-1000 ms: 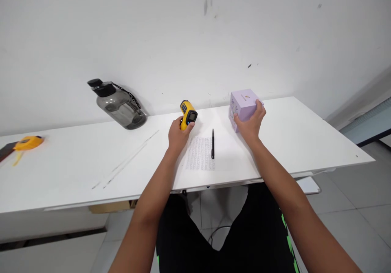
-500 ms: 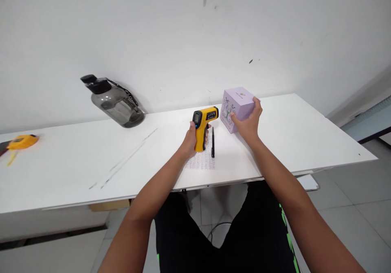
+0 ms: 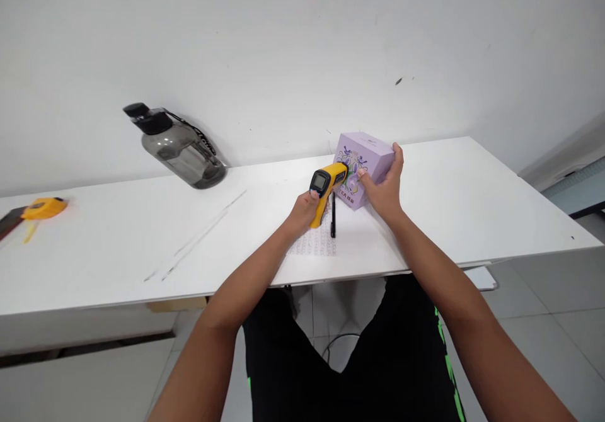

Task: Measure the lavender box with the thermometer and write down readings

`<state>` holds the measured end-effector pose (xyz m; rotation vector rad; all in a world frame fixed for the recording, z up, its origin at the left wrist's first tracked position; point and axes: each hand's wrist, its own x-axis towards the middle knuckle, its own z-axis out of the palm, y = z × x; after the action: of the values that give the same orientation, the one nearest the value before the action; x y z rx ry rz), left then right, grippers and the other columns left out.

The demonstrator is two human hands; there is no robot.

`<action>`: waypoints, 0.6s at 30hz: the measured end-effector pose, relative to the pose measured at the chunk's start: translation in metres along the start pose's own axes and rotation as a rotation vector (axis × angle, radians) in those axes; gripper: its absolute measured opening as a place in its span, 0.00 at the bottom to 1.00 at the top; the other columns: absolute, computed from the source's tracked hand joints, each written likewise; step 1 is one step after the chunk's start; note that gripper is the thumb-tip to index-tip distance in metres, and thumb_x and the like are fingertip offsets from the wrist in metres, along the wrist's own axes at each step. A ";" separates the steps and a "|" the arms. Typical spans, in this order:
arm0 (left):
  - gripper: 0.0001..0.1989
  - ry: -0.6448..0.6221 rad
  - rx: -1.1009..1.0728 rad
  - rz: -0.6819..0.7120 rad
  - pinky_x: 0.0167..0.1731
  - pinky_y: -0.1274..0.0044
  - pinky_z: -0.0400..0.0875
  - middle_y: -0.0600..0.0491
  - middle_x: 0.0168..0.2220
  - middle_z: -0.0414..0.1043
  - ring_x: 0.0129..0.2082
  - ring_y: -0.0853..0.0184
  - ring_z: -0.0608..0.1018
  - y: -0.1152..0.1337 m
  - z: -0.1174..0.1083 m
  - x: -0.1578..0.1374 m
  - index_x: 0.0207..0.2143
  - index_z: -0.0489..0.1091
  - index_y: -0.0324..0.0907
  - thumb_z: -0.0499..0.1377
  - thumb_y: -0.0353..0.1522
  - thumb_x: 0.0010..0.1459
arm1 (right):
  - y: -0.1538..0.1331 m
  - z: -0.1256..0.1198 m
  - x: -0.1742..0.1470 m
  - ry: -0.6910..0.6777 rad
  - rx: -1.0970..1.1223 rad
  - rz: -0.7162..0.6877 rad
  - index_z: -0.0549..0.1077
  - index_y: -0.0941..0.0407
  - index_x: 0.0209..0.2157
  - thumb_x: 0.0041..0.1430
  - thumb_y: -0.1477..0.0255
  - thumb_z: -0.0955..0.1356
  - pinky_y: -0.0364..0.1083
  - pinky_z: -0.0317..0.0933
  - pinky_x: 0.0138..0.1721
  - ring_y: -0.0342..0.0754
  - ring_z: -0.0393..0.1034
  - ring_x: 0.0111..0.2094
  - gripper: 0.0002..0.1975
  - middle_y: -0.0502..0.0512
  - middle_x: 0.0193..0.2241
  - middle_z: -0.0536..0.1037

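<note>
My left hand is wrapped round the grip of a yellow and black infrared thermometer, its small screen facing me. The thermometer's nose overlaps the printed front of a purple tea box; whether they touch I cannot tell. My right hand grips that box on its right side, thumb on the front and fingers behind. The box sits tilted toward the left on or just over the table. Below the thermometer, a black pen lies across a sheet of printed paper, partly hidden by my left hand.
A grey clear water bottle with a black cap stands near the wall at the left. Farther left on the white table lies a yellow tape measure beside a dark red-and-black object. The wall runs along the table's back.
My left hand has brought the thermometer rightward, its nose now against or before the box front. My right hand has turned the box so its printed face shows more. The view has shifted slightly.
</note>
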<state>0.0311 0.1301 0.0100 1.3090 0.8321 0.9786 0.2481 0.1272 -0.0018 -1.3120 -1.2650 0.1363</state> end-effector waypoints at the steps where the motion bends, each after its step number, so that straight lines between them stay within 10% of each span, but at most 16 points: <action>1: 0.47 -0.005 0.002 0.003 0.24 0.75 0.66 0.51 0.26 0.72 0.23 0.69 0.72 0.000 0.000 0.000 0.36 0.74 0.37 0.59 0.71 0.35 | -0.001 0.000 0.000 -0.005 -0.004 -0.002 0.38 0.45 0.71 0.57 0.49 0.69 0.70 0.55 0.64 0.63 0.53 0.68 0.51 0.65 0.68 0.52; 18: 0.45 -0.075 -0.008 0.001 0.21 0.77 0.64 0.51 0.25 0.71 0.23 0.71 0.71 0.003 -0.002 -0.002 0.32 0.74 0.36 0.60 0.70 0.35 | 0.000 -0.003 0.001 -0.065 -0.033 -0.045 0.38 0.47 0.72 0.56 0.45 0.69 0.71 0.57 0.63 0.65 0.49 0.70 0.53 0.67 0.71 0.48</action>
<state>0.0281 0.1293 0.0128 1.3312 0.7696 0.9266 0.2510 0.1258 -0.0004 -1.3161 -1.3561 0.1278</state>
